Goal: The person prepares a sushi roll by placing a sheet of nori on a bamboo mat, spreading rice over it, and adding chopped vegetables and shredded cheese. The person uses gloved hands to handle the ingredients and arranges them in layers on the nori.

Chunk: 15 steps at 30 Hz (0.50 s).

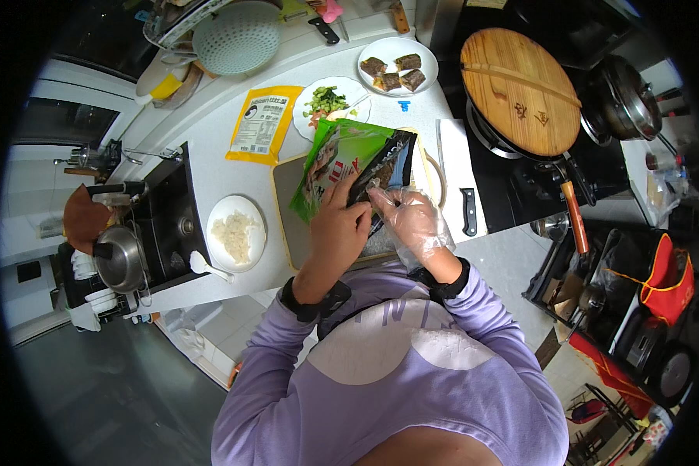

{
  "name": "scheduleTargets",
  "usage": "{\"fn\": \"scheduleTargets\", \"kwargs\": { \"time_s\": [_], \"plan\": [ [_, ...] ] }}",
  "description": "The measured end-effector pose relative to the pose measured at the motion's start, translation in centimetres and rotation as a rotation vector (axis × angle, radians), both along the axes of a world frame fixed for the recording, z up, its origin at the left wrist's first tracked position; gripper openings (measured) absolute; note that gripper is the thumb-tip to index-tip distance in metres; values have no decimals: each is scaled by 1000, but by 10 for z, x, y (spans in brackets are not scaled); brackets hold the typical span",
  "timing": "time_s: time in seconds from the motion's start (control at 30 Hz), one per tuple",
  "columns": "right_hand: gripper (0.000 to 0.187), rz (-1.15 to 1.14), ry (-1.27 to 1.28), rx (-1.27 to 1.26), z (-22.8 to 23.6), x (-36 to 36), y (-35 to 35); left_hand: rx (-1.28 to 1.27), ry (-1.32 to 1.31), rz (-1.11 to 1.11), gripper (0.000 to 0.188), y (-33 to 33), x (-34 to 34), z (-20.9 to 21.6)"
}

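Observation:
A green and black plastic food bag (332,159) lies tilted over a grey cutting board (287,190). My left hand (339,227) is bare and grips the near edge of the bag. In a clear plastic glove, my right hand (418,221) has its fingers bent and pinched at the bag's dark edge. Whatever is between those fingertips is too small to tell. Behind the bag, a white plate (303,124) carries chopped green and pinkish food. To the left, cooked rice (238,238) sits on another white plate (216,213).
A yellow packet (262,128) lies left of the bag. Dark wrapped pieces (390,81) rest on a far plate. A black-handled knife (468,211) lies at the right, beside a stove with a wooden-lidded pan (520,89). A white rice paddle (208,267) lies near the sink.

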State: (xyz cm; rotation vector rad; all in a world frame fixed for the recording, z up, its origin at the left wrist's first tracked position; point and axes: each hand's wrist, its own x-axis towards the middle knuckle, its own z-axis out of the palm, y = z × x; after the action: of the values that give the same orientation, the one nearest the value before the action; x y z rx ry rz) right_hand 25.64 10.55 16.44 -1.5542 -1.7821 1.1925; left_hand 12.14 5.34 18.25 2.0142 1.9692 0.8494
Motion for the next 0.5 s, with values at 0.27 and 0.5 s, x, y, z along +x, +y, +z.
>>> {"fn": "scheduleTargets", "kwargs": {
  "time_s": [0.27, 0.5],
  "plan": [
    [25, -48, 21, -45, -19, 19, -1, -52, -112, -108, 16, 0, 6, -9],
    [25, -81, 199, -35, 12, 53, -6, -44, -29, -102, 32, 13, 21, -11]
  ]
}}
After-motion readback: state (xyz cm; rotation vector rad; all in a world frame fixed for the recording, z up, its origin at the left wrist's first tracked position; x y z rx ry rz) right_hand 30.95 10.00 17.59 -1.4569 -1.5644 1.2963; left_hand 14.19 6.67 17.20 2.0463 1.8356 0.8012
